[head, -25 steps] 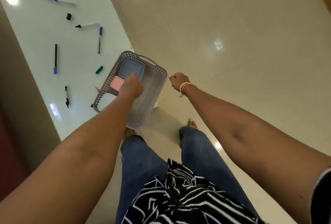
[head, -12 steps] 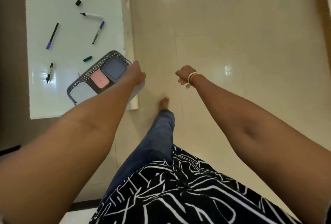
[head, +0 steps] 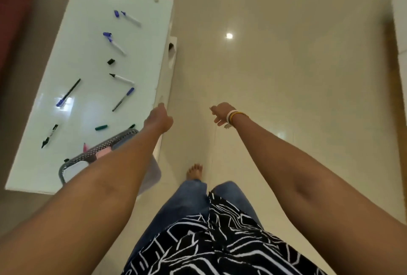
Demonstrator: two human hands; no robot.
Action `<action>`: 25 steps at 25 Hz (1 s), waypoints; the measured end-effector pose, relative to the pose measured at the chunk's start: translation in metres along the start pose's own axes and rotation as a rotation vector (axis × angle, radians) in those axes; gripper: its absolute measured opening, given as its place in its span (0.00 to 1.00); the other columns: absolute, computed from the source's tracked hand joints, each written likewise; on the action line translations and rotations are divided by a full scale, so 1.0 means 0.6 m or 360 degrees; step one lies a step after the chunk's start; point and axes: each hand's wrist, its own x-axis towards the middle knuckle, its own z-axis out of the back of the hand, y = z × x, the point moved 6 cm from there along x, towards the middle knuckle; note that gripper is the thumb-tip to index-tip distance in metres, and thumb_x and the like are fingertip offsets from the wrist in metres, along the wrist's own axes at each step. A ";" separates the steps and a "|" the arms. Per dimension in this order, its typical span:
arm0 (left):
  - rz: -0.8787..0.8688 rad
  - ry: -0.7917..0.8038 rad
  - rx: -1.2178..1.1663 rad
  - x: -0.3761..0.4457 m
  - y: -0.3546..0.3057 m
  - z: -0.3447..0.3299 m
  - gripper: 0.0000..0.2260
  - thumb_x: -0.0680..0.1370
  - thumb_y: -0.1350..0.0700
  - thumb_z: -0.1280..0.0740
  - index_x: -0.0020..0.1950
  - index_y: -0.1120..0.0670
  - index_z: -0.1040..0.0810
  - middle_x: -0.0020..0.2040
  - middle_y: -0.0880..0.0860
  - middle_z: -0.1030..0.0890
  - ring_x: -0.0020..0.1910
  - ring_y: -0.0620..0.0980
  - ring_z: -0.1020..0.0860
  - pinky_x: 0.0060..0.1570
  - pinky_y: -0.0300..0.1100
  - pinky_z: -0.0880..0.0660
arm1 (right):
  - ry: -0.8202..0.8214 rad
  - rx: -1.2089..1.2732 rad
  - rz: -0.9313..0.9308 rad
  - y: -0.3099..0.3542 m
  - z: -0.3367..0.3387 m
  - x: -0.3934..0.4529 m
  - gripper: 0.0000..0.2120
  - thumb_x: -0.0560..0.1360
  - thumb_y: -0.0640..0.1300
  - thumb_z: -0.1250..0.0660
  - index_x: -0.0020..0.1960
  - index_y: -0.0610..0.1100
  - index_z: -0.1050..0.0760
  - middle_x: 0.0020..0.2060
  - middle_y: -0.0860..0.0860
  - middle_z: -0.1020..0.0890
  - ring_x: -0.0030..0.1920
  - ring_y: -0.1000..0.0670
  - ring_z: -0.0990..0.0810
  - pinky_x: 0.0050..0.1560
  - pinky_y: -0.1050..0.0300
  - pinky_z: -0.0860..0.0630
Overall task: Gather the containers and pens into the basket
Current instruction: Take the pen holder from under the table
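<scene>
Glossy pale-green glass forms the counter (head: 92, 32), and on it I count seven loose pens (head: 123, 99), slim and straight, plus small caps. One grey plastic basket (head: 101, 147) with perforated walls sits at the near corner, partly over the edge; three flat containers (head: 103, 153) lie inside, largely hidden by the forearm. Left hand (head: 159, 119) hovers above the counter edge, fingers loosely curled, holding nothing. Right hand (head: 221, 113) hangs over the tiled floor (head: 286, 54), fingers also loosely curled and empty.

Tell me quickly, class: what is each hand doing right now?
Left hand: loosely curled, holding nothing, over the table edge.
Right hand: loosely curled, holding nothing, over the floor.
</scene>
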 end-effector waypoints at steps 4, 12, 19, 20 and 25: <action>0.0078 -0.0107 -0.0027 0.066 -0.059 0.055 0.24 0.78 0.57 0.41 0.74 0.58 0.40 0.70 0.59 0.31 0.67 0.59 0.30 0.62 0.53 0.30 | 0.0043 -0.0171 0.0102 0.101 0.084 0.067 0.23 0.80 0.54 0.44 0.64 0.38 0.27 0.45 0.42 0.19 0.40 0.44 0.21 0.34 0.59 0.27; 0.0430 -0.0320 -0.0360 0.203 -0.180 0.145 0.23 0.78 0.56 0.40 0.72 0.59 0.39 0.68 0.60 0.30 0.65 0.60 0.29 0.60 0.53 0.30 | 0.0254 -0.0716 0.0279 0.300 0.232 0.214 0.22 0.80 0.52 0.44 0.62 0.36 0.26 0.44 0.43 0.19 0.42 0.44 0.21 0.35 0.58 0.27; 0.0765 -0.0449 -0.0616 0.284 -0.234 0.177 0.23 0.78 0.56 0.40 0.72 0.58 0.39 0.69 0.60 0.31 0.67 0.60 0.29 0.62 0.54 0.31 | 0.0368 -0.1010 0.0426 0.481 0.314 0.321 0.19 0.79 0.49 0.44 0.61 0.38 0.26 0.43 0.44 0.19 0.34 0.48 0.22 0.36 0.59 0.29; 0.0805 -0.0454 -0.0634 0.296 -0.233 0.180 0.23 0.78 0.56 0.41 0.72 0.58 0.39 0.70 0.60 0.31 0.67 0.60 0.30 0.62 0.54 0.32 | 0.0377 -0.1043 0.0450 0.503 0.313 0.337 0.17 0.79 0.48 0.44 0.60 0.38 0.26 0.44 0.43 0.19 0.35 0.48 0.22 0.36 0.59 0.29; 0.0924 -0.0464 -0.0754 0.365 -0.232 0.201 0.22 0.78 0.56 0.41 0.72 0.58 0.38 0.69 0.60 0.30 0.67 0.60 0.29 0.62 0.54 0.32 | 0.0411 -0.1205 0.0515 0.579 0.303 0.405 0.10 0.78 0.46 0.44 0.51 0.41 0.28 0.45 0.42 0.18 0.41 0.44 0.20 0.42 0.54 0.27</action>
